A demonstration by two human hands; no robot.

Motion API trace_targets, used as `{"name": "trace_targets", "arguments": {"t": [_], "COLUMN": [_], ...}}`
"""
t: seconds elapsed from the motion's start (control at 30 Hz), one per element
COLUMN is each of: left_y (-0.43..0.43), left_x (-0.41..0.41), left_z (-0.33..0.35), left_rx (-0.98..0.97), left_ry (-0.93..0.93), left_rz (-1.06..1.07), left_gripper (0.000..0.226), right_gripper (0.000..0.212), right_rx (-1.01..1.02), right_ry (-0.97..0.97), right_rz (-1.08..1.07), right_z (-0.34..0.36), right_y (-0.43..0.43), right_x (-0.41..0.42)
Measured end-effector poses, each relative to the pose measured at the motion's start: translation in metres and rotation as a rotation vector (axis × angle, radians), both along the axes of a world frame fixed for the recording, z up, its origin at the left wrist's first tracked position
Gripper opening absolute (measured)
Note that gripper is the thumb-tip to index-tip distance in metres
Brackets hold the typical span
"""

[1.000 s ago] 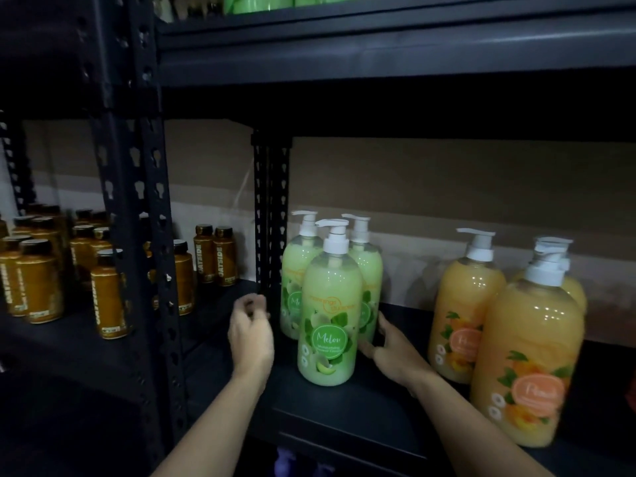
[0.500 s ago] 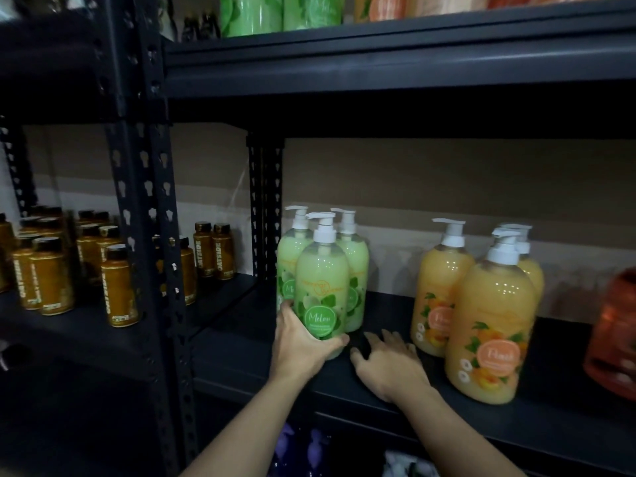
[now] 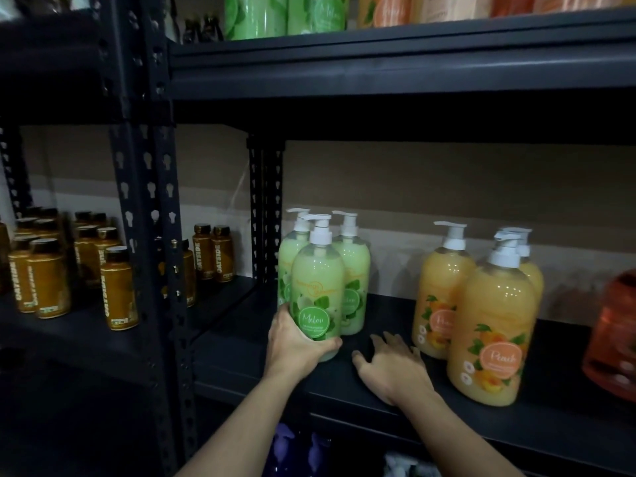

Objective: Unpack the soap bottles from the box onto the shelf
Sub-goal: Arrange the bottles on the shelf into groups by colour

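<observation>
Three green Melon soap bottles with white pumps stand upright on the dark shelf (image 3: 344, 387). My left hand (image 3: 296, 346) grips the base of the front Melon bottle (image 3: 316, 287), which stands on the shelf. Two more Melon bottles (image 3: 354, 270) stand right behind it. My right hand (image 3: 392, 370) lies flat on the shelf board with fingers spread, holding nothing, between the green bottles and the orange Peach bottles (image 3: 492, 325). The box is not in view.
A black slotted upright (image 3: 148, 235) stands left of my left arm. Small brown bottles (image 3: 48, 277) fill the left bay. A red-orange bottle (image 3: 612, 339) is at the right edge. More soap bottles (image 3: 285, 13) sit on the upper shelf, purple pumps (image 3: 285, 445) below.
My left hand moved from the shelf's left side onto the front Melon bottle and closed on its base. My right hand left that bottle and settled flat on the shelf.
</observation>
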State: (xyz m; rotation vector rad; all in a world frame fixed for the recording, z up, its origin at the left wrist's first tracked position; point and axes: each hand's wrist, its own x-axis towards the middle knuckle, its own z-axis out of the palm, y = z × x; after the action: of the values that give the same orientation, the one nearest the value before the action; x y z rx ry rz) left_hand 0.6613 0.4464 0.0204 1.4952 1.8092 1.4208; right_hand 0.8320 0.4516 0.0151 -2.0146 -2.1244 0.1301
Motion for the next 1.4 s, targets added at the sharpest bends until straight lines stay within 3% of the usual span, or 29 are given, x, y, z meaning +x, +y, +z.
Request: {"name": "trace_targets", "arguments": {"t": [0.47,0.73,1.03,1.4], "left_y": [0.01,0.009,0.015,0.013], "left_x": [-0.009,-0.012,-0.019,-0.015], "left_z": [-0.004,-0.009,-0.015,-0.014], "left_rx": [0.022,0.006,0.007,-0.005], "left_ry": [0.021,0.021,-0.005,0.001], "left_rz": [-0.047,-0.105,-0.113,-0.091], "left_gripper": [0.105,0.12,0.102,0.102], "right_gripper": [0.07,0.072,0.071,0.071], "right_rx": [-0.042,-0.05,-0.04,-0.048], "right_ry": [0.011,-0.007,-0.01,-0.026], "right_rz": [-0.056,-0.102,-0.119,-0.103], "right_z": [0.007,0.009,0.009,0.01], "right_y": [-0.002,-0.007,-0.008,-0.008], "right_x": [-0.004,-0.008,-0.013,-0.011]}}
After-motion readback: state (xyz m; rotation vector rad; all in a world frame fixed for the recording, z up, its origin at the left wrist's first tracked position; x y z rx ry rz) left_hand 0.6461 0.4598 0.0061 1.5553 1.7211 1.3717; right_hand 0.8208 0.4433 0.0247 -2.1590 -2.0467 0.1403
